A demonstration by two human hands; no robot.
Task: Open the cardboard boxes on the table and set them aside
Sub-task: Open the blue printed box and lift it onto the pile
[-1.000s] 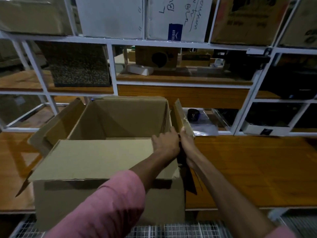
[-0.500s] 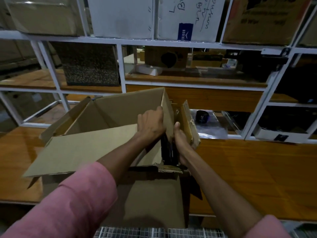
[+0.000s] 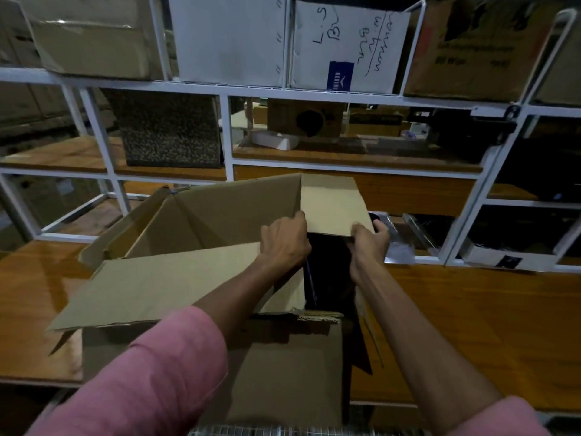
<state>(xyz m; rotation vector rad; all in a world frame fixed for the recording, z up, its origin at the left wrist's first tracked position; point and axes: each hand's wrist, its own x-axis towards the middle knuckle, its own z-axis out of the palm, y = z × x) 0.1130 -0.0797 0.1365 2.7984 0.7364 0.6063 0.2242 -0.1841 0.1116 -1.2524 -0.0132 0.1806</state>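
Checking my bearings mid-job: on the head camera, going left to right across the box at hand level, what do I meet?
Near flap → left hand → right-side flap → right hand → bare table.

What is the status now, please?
Left hand grips box wall. Right hand grips right flap. Box open on table. Nothing blocking.

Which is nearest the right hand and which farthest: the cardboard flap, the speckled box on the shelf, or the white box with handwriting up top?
1. Cardboard flap: pinched by the right hand.
2. Speckled box: left, middle shelf.
3. White box with handwriting: top shelf.
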